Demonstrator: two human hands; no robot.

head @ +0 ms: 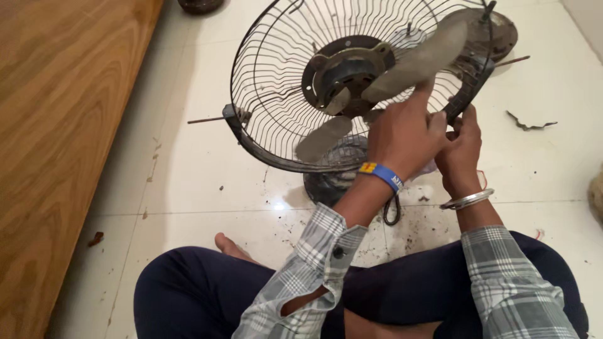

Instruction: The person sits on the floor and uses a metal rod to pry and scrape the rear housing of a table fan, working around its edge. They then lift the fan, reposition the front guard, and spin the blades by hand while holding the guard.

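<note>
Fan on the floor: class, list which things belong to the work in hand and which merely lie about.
In hand: wire fan guard, fan blades, motor hub, left hand, right hand.
Lying about: bent metal piece, wooden furniture, debris on tiles.

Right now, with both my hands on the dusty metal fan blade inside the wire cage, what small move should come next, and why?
Probably steady the round wire fan guard first. It stands tilted on the white tile floor, while your left hand and right hand both crowd the grey metal blade near the rim, so nothing visibly braces it.

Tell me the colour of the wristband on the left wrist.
Blue wristband with a yellow patch, head view.
</note>
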